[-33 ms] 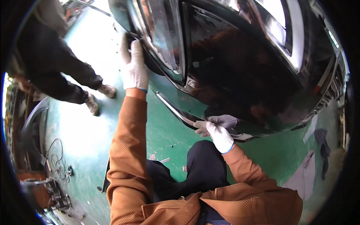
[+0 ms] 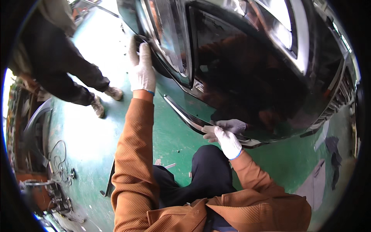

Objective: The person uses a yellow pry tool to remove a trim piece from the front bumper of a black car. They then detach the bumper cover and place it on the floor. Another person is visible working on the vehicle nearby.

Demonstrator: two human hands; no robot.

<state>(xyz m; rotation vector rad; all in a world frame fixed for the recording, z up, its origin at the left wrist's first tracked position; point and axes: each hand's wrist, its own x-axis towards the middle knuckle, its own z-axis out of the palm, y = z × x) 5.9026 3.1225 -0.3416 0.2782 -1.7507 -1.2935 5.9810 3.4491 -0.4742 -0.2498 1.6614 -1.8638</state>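
Observation:
A glossy black car body (image 2: pixel 247 85) with silvery trim fills the upper right, mirroring my sleeves and glove. My left hand (image 2: pixel 142 73), in a white knit glove, reaches forward to the dark edge at the car's left side. Its thumb and fingers are stretched and apart, with the fingertips against that edge. Low on the car runs a long black strip with a chrome face (image 2: pixel 181 112); its left end stands off from the body. My gloved right hand (image 2: pixel 227 142) has its fingers closed over this strip near the middle. The strip's back is hidden.
At the left stands another person in dark trousers (image 2: pixel 65 65), shoes close to my left arm. A loose cable (image 2: pixel 58 162) and machinery (image 2: pixel 46 197) lie at the lower left. Grey cloth (image 2: pixel 312 185) and a dark piece (image 2: pixel 333 150) lie on the green floor (image 2: pixel 177 154) at right.
The whole view has shifted slightly. Both hands keep their places on the car and the strip.

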